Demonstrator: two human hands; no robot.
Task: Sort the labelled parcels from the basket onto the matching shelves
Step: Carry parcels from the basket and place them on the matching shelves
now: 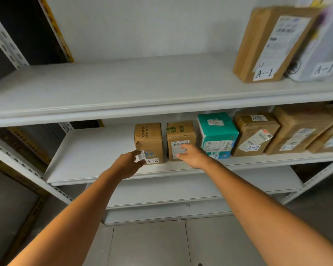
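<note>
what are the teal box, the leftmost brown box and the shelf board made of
Teal box: printed cardboard, slightly glossy, with crisp folded edges.
Leftmost brown box: plain cardboard under shiny tape; one corner is crumpled.
Shelf board: smooth matte white, probably painted metal or laminate, unclear which.

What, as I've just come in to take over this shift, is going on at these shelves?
A person reaches both hands to the middle shelf. The left hand touches the front corner of the leftmost brown box, labelled A-2; the right hand rests against the front of the next brown box. A teal box and more A-2 parcels fill the row to the right. Two A-1 parcels sit on the shelf above.
</note>
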